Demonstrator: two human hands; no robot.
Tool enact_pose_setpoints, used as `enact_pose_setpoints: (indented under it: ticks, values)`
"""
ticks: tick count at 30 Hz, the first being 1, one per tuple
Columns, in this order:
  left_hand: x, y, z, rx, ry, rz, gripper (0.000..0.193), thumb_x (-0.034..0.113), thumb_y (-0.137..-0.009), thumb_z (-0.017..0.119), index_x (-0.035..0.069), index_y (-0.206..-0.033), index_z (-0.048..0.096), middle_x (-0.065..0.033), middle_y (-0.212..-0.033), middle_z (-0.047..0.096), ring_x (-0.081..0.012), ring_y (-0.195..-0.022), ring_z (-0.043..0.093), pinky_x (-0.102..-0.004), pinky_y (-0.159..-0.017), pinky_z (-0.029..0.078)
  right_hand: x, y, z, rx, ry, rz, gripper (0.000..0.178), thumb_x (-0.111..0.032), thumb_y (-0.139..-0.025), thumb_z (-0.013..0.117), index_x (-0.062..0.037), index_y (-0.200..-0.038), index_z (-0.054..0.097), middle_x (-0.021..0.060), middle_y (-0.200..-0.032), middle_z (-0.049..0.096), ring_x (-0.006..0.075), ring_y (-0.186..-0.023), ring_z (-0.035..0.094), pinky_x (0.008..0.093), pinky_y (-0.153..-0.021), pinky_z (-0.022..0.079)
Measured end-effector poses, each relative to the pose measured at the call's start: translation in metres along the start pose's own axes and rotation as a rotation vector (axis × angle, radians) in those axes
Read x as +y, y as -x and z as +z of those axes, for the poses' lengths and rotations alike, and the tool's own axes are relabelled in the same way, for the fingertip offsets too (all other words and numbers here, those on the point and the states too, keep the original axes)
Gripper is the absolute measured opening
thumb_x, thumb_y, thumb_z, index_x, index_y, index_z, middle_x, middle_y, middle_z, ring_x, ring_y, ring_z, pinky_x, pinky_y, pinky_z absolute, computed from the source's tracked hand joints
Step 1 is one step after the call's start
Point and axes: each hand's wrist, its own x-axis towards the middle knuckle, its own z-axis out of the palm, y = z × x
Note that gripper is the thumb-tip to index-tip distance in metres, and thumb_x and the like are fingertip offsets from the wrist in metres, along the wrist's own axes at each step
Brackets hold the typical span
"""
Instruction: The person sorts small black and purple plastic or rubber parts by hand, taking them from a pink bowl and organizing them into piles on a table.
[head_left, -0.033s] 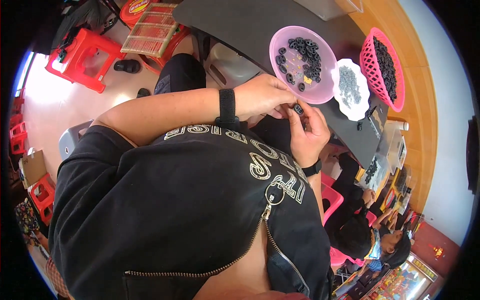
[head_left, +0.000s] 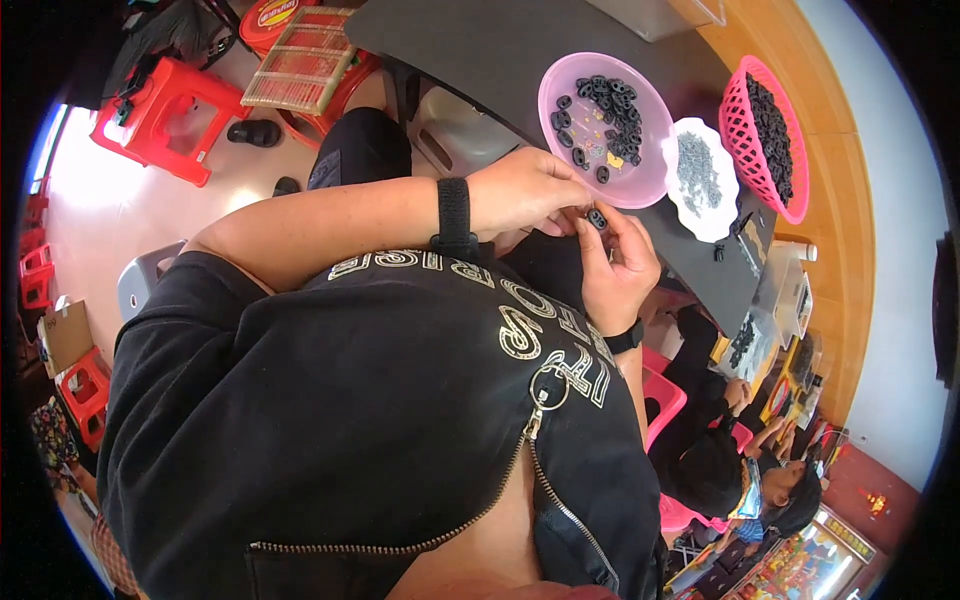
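My right hand (head_left: 622, 262) grips a small black oval plastic piece (head_left: 597, 218) with openings in its face, between thumb and fingers. Close against it, my left hand (head_left: 520, 198) is closed in a pinch at the piece's left side; what its fingertips hold is hidden. Just beyond both hands, a lilac-pink bowl (head_left: 655, 105) contains many similar black pieces and a few yellow scraps. Beside it on the right, a white scalloped dish (head_left: 712, 230) carries a heap of tiny grey metallic parts.
A pink lattice basket (head_left: 735, 130) full of black pieces stands on the dark table (head_left: 460, 50), far right. Small black bits (head_left: 719, 254) lie near the dish. People sit lower right by a clear bin (head_left: 780, 290). Red stools (head_left: 165, 115) and a bamboo rack (head_left: 310, 60) are at left.
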Motion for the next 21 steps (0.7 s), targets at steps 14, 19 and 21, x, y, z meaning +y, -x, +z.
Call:
enact_pose_setpoints:
  ticks: [14, 19, 21]
  values:
    - [0.0, -0.003, -0.003, 0.014, -0.098, -0.002, 0.015, 0.017, -0.09, 0.052, 0.005, -0.094, 0.06, -0.0022, -0.08, 0.06, -0.0086, -0.069, 0.057, -0.0188, -0.061, 0.045, 0.035, -0.126, -0.113, 0.476, -0.156, 0.233, 0.023, -0.009, -0.082, 0.063, 0.0022, -0.102, 0.062, 0.0032, -0.082, 0.063, 0.008, -0.067, 0.054, 0.0208, -0.059, 0.043]
    - [0.0, -0.004, -0.009, 0.019, -0.117, -0.032, 0.015, 0.015, -0.089, 0.052, 0.003, -0.094, 0.06, -0.0008, -0.079, 0.06, -0.0062, -0.067, 0.055, -0.0173, -0.059, 0.044, 0.059, -0.107, -0.063, -0.353, 0.228, 0.069, 0.035, -0.014, -0.077, 0.067, 0.0003, -0.108, 0.06, 0.0113, -0.091, 0.065, 0.0198, -0.077, 0.061, 0.0313, -0.072, 0.049]
    - [-0.001, -0.002, -0.01, 0.007, -0.121, -0.037, 0.015, 0.014, -0.089, 0.051, 0.003, -0.094, 0.06, -0.0007, -0.078, 0.06, -0.006, -0.067, 0.055, -0.0173, -0.058, 0.044, 0.05, -0.108, -0.042, -0.34, 0.43, -0.034, 0.033, -0.012, -0.076, 0.066, -0.0004, -0.106, 0.061, 0.0136, -0.092, 0.064, 0.0245, -0.081, 0.061, 0.0338, -0.075, 0.048]
